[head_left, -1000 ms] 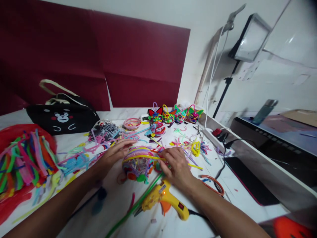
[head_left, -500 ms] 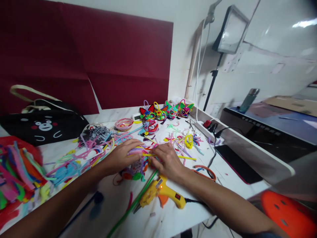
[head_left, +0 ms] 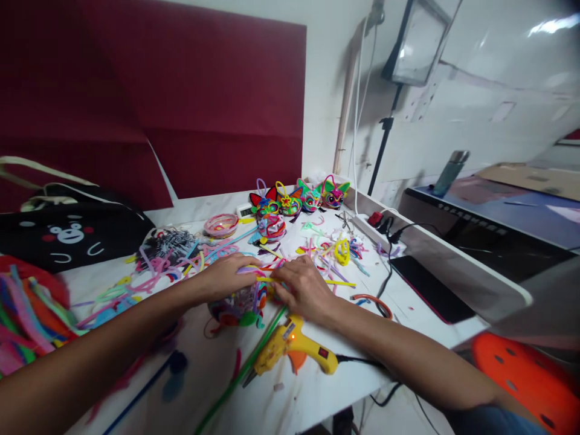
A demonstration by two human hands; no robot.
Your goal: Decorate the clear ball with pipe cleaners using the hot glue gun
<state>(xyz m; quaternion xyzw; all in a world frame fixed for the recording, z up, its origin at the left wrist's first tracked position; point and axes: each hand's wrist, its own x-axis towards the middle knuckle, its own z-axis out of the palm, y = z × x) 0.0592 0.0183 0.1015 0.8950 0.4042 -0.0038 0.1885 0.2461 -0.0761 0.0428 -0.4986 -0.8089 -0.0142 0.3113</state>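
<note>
My left hand (head_left: 230, 277) is curled over the top of a round, colourful pipe-cleaner craft piece (head_left: 244, 302) with red, blue and green parts. Close beside it, my right hand (head_left: 304, 289) pinches a yellow pipe cleaner (head_left: 342, 283), whose free end sticks out to the right. Orange and purple pipe cleaners show between the two hands; the fingertips are partly hidden. Just below my right hand lies a yellow glue gun (head_left: 294, 349), its small light glowing orange. A long green pipe cleaner (head_left: 240, 376) runs beside its nozzle.
Several finished pipe-cleaner animal heads (head_left: 309, 198) stand at the back, near a pink woven bowl (head_left: 220, 225). Loose pipe cleaners cover the left side. A black phone (head_left: 432, 289), a power strip (head_left: 378, 232) and orange-handled pliers (head_left: 375, 303) lie to the right. A black bag (head_left: 72, 235) sits back left.
The camera view has shifted slightly, so things sit a little further left and higher. My left hand has flattened and slid a little over the craft piece; my right hand keeps its pinch.
</note>
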